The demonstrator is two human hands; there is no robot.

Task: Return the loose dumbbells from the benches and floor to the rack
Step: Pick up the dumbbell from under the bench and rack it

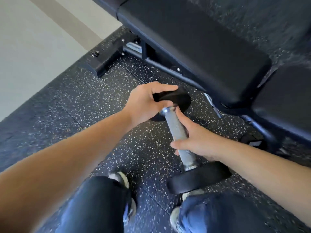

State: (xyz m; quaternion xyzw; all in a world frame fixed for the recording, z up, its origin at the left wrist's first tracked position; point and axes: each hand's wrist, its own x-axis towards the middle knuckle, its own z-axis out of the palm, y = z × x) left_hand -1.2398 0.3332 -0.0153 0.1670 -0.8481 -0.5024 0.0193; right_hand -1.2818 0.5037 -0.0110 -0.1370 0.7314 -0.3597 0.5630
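The dumbbell, the only one in view, has its far head half hidden under the gripping left hand, the right hand wraps its handle, and its long axis runs 11 to 5 o'clock over the floor, one bench at 1 o'clock.

Matte black on both heads of the dumbbell, bright silver with fine cross-hatched knurling along its handle. Black flecked with white and tan specks across the floor. Plain black on the bench padding and frame at one o'clock. Flat cream on the wall at ten o'clock. Dark blue on the jeans at six o'clock, pale grey on the shoes.
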